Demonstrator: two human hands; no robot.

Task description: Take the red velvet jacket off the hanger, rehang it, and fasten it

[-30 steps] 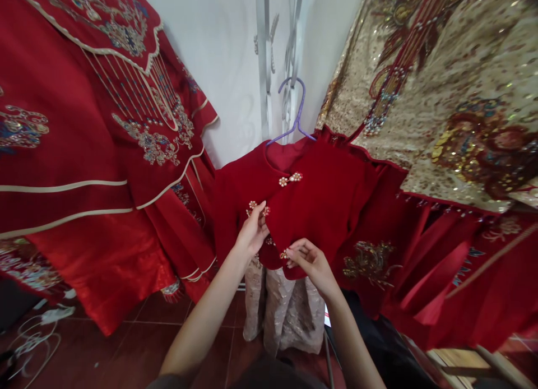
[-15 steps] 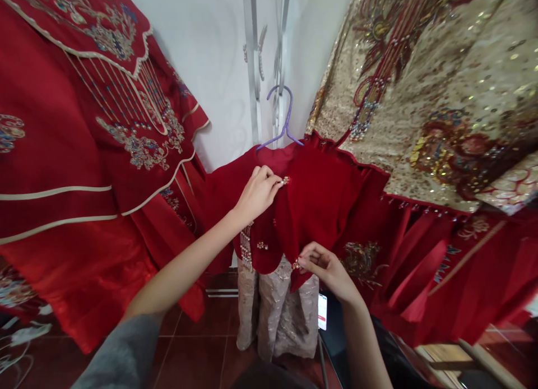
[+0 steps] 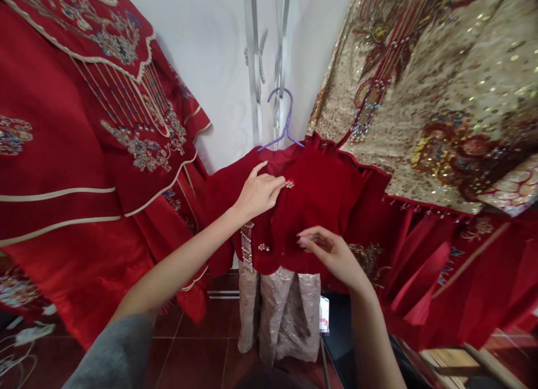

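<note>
A short red velvet jacket (image 3: 319, 204) hangs in front of me on a purple hanger (image 3: 287, 120). My left hand (image 3: 261, 193) is closed at the upper front edge, its fingertips pinching a beaded button (image 3: 290, 184). My right hand (image 3: 330, 251) hovers at the lower right front with thumb and fingers apart, nothing visible between them. On the lower left front are a beaded clasp (image 3: 263, 247) and a hanging bead tassel (image 3: 247, 246). The front panels now meet near the middle.
At left hangs a red embroidered garment (image 3: 63, 153); at right, a gold sequined one (image 3: 437, 86) and red pleated cloth (image 3: 420, 282). Shiny beige fabric (image 3: 290, 322) hangs below the jacket. A metal rack post (image 3: 252, 58) stands behind. A lit phone (image 3: 324, 313) and white cables (image 3: 25, 344) lie low.
My right hand has let go of the jacket's lower front corner and lifted slightly. The right panel has dropped flat against the left one. My left hand stays at the upper button.
</note>
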